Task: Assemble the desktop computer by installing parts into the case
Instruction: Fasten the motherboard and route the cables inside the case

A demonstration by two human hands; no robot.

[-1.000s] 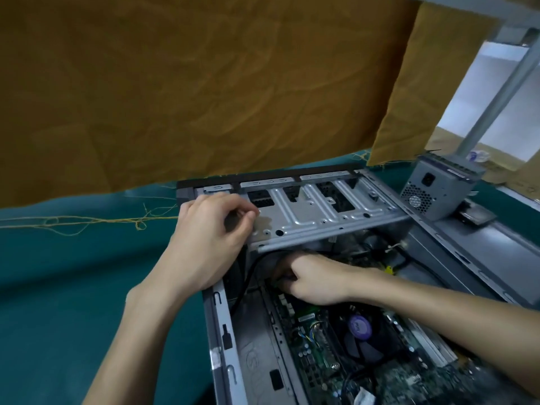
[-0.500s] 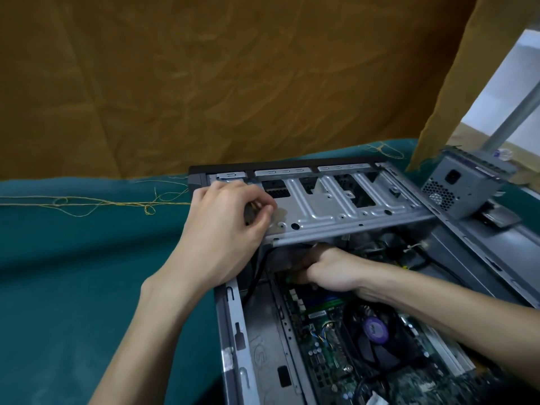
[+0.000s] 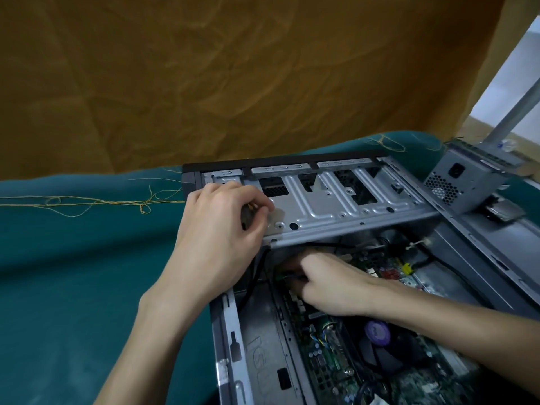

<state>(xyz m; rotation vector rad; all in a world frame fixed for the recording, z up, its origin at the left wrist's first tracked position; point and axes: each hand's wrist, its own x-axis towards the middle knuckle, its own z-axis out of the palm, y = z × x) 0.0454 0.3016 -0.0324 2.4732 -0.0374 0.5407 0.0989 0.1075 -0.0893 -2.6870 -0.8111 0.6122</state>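
The open computer case lies on its side on the teal-covered counter, its motherboard and a purple-capped fan at the near end. Further in, the right hand reaches under the case's metal drive cage, fingers curled around dark cables, though the exact grip is hidden. The left hand rests on the cage's left end, fingers pinched shut on something small I cannot identify; beyond the case's far right corner sits a grey power supply, before a brown cloth.

A teal cloth covers the work surface, carrying the open computer case, loose yellow threads and, right, a grey power supply.
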